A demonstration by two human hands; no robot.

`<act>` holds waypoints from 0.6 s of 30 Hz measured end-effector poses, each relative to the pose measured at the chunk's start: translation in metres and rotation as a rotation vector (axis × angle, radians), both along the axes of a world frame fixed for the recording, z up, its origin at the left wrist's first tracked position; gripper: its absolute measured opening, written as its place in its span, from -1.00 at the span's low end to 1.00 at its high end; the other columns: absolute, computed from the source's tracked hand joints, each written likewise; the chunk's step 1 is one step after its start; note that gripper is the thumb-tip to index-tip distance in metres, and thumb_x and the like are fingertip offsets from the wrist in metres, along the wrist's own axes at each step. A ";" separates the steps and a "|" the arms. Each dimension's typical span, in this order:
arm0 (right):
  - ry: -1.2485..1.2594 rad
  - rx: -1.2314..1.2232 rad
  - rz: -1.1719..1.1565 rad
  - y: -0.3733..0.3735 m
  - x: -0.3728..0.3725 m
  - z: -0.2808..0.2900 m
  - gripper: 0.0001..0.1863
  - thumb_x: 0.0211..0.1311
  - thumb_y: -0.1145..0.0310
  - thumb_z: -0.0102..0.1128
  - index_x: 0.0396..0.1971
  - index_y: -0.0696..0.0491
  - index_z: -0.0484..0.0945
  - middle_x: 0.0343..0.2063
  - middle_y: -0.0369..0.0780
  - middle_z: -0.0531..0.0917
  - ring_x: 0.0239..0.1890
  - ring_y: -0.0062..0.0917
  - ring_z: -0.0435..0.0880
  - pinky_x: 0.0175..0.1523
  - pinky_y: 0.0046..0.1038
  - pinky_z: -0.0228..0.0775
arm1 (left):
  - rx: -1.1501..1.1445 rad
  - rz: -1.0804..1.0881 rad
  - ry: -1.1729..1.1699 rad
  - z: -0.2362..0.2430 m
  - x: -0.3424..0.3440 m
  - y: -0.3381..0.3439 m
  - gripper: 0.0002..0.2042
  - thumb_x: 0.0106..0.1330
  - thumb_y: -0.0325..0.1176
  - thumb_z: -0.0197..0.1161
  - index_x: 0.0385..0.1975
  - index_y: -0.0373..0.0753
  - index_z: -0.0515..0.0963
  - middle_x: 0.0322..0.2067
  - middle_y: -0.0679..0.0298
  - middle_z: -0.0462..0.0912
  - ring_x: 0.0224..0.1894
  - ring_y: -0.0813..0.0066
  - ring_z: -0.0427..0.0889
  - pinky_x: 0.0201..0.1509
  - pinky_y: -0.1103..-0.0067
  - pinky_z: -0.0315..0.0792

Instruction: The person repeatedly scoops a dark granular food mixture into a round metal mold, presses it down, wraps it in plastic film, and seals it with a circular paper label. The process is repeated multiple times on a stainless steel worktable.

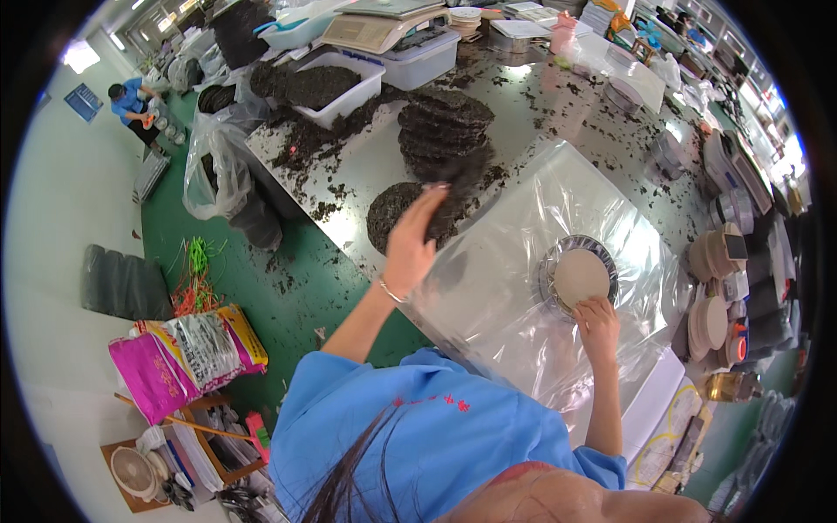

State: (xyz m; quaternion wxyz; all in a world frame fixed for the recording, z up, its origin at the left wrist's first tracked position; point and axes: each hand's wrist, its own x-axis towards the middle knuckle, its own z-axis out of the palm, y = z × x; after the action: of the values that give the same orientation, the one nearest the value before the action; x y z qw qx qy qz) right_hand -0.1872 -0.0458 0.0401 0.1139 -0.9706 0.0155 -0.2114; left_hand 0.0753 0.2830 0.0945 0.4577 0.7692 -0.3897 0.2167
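Right of centre, a pale disc [581, 275] is touched by the right hand [597, 326], fingers bent; grip cannot be told. Near centre, a dark cake [389, 212] is overlapped by the left hand [413, 242], grip indeterminable through blur. Beyond, a dark stack [445, 126] is noted.

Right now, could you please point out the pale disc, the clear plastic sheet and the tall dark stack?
Pale disc [581, 276]: head view, on its flat upper face.
Clear plastic sheet [499, 272]: head view, bare part left of the disc.
Tall dark stack [443, 131]: head view, on its layered side.
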 end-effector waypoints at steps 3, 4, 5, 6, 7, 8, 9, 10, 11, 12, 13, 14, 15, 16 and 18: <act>-0.162 0.202 -0.160 -0.006 -0.011 -0.021 -0.54 0.11 0.48 0.46 0.07 0.14 0.64 0.05 -0.08 0.69 0.17 -0.18 0.60 0.28 -0.14 0.42 | -0.316 -0.295 0.715 0.001 -0.023 -0.053 -0.67 0.51 -0.37 0.18 0.19 -0.33 0.52 0.09 0.17 0.67 0.07 0.36 0.65 0.17 0.51 0.49; -0.226 0.157 -0.204 0.003 -0.011 -0.011 -0.42 0.08 0.47 0.49 0.17 0.11 0.57 0.15 -0.06 0.61 0.25 -0.16 0.52 0.33 -0.11 0.35 | -0.442 -0.385 0.999 -0.009 -0.027 -0.072 -0.67 0.56 -0.27 0.19 0.16 -0.34 0.53 0.08 0.26 0.66 0.04 0.49 0.63 0.14 0.53 0.48; -0.292 0.111 -0.247 0.017 -0.003 0.014 -0.30 0.04 0.46 0.51 0.26 0.09 0.50 0.25 -0.05 0.53 0.32 -0.13 0.44 0.39 -0.08 0.28 | -0.629 -0.610 1.255 -0.006 -0.036 -0.090 -0.62 0.53 -0.28 0.23 0.22 -0.34 0.47 0.13 0.25 0.63 0.11 0.44 0.61 0.23 0.46 0.49; -0.363 0.060 -0.292 0.023 0.000 0.028 -0.18 0.01 0.45 0.54 0.36 0.06 0.42 0.35 -0.03 0.44 0.40 -0.11 0.36 0.44 -0.06 0.22 | -0.810 -0.784 1.534 -0.002 -0.045 -0.110 -0.56 0.50 -0.29 0.27 0.27 -0.34 0.41 0.18 0.23 0.59 0.17 0.39 0.60 0.31 0.39 0.50; -0.346 -0.050 -0.286 0.022 -0.003 0.030 0.04 0.04 0.36 0.57 0.52 -0.03 0.15 0.50 -0.03 0.21 0.51 0.00 0.16 0.52 -0.02 0.06 | -0.770 -0.893 1.707 -0.003 -0.049 -0.126 -0.61 0.51 -0.38 0.20 0.28 -0.32 0.44 0.21 0.20 0.58 0.23 0.30 0.58 0.38 0.31 0.45; -0.425 -0.063 -0.286 0.024 -0.003 0.030 -0.15 0.12 0.43 0.44 0.46 0.00 0.30 0.46 -0.07 0.33 0.51 0.00 0.16 0.51 0.00 0.06 | -0.660 -0.956 1.893 -0.005 -0.056 -0.138 -0.61 0.52 -0.32 0.19 0.27 -0.31 0.45 0.23 0.19 0.58 0.24 0.31 0.58 0.38 0.31 0.45; -0.364 -0.176 -0.307 0.024 -0.009 0.037 -0.23 0.07 0.50 0.35 0.38 0.01 0.41 0.43 -0.09 0.38 0.51 -0.06 0.18 0.50 -0.01 0.08 | -0.603 -1.030 1.973 -0.011 -0.063 -0.155 -0.61 0.53 -0.29 0.18 0.27 -0.30 0.45 0.23 0.18 0.58 0.24 0.32 0.59 0.38 0.31 0.46; -0.300 -0.279 -0.315 0.024 -0.016 0.044 -0.29 0.03 0.57 0.26 0.31 0.03 0.52 0.40 -0.11 0.43 0.51 -0.13 0.21 0.50 -0.02 0.10 | -0.552 -1.091 2.050 -0.015 -0.069 -0.165 -0.61 0.54 -0.27 0.16 0.27 -0.29 0.45 0.24 0.18 0.58 0.24 0.32 0.59 0.38 0.31 0.46; -0.293 -0.270 -0.302 0.022 -0.015 0.049 -0.38 0.02 0.60 0.09 0.18 0.04 0.65 0.30 -0.15 0.55 0.41 -0.18 0.39 0.47 -0.06 0.17 | -0.552 -1.105 2.064 -0.019 -0.071 -0.174 -0.60 0.54 -0.26 0.16 0.28 -0.29 0.45 0.23 0.18 0.59 0.24 0.33 0.59 0.37 0.31 0.46; -0.321 -0.227 -0.307 0.019 -0.017 0.047 -0.40 0.04 0.60 0.07 0.17 0.04 0.65 0.28 -0.15 0.57 0.37 -0.18 0.44 0.45 -0.07 0.20 | -0.539 -1.121 2.086 -0.016 -0.075 -0.181 -0.59 0.54 -0.26 0.16 0.29 -0.29 0.44 0.23 0.17 0.59 0.24 0.33 0.59 0.37 0.31 0.46; -0.351 -0.184 -0.312 0.014 -0.018 0.043 -0.41 0.06 0.60 0.04 0.17 0.04 0.66 0.26 -0.15 0.59 0.33 -0.19 0.49 0.44 -0.08 0.23 | -0.526 -1.137 2.108 -0.014 -0.077 -0.187 -0.59 0.54 -0.25 0.16 0.29 -0.29 0.43 0.22 0.16 0.60 0.24 0.33 0.59 0.37 0.31 0.45; -0.380 -0.142 -0.317 0.010 -0.018 0.042 -0.42 0.08 0.60 0.01 0.16 0.04 0.66 0.23 -0.14 0.61 0.29 -0.20 0.54 0.42 -0.09 0.26 | -0.539 -1.092 2.065 -0.012 -0.077 -0.192 -0.55 0.52 -0.23 0.20 0.31 -0.29 0.41 0.23 0.16 0.58 0.25 0.31 0.58 0.36 0.31 0.46; -0.410 -0.163 -0.334 0.010 -0.016 0.043 -0.42 0.09 0.61 0.01 0.16 0.04 0.66 0.21 -0.16 0.63 0.24 -0.20 0.58 0.38 -0.13 0.32 | -0.544 -1.041 2.028 -0.007 -0.078 -0.196 -0.52 0.49 -0.21 0.24 0.32 -0.29 0.40 0.24 0.15 0.56 0.27 0.28 0.56 0.35 0.30 0.46; -0.402 -0.155 -0.325 0.007 -0.013 0.037 -0.43 0.11 0.61 0.01 0.16 0.02 0.66 0.20 -0.16 0.63 0.24 -0.21 0.59 0.38 -0.14 0.32 | -0.545 -0.994 1.999 -0.006 -0.082 -0.201 -0.48 0.47 -0.19 0.28 0.33 -0.29 0.38 0.25 0.15 0.54 0.28 0.26 0.55 0.35 0.30 0.46; -0.270 -0.131 -0.358 0.008 -0.011 0.027 -0.42 0.08 0.65 0.04 0.13 -0.02 0.68 0.18 -0.16 0.64 0.23 -0.22 0.58 0.37 -0.17 0.35 | -0.475 -0.715 1.357 -0.023 -0.087 -0.207 -0.34 0.37 -0.06 0.40 0.35 -0.28 0.36 0.30 0.16 0.45 0.39 0.14 0.40 0.44 0.25 0.32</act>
State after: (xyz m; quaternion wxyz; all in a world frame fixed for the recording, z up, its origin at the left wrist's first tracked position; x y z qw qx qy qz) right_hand -0.1981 -0.0375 0.0670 0.0126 -0.9205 0.1583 -0.3570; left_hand -0.0114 0.0761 0.0711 0.7880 0.4438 -0.1926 -0.3808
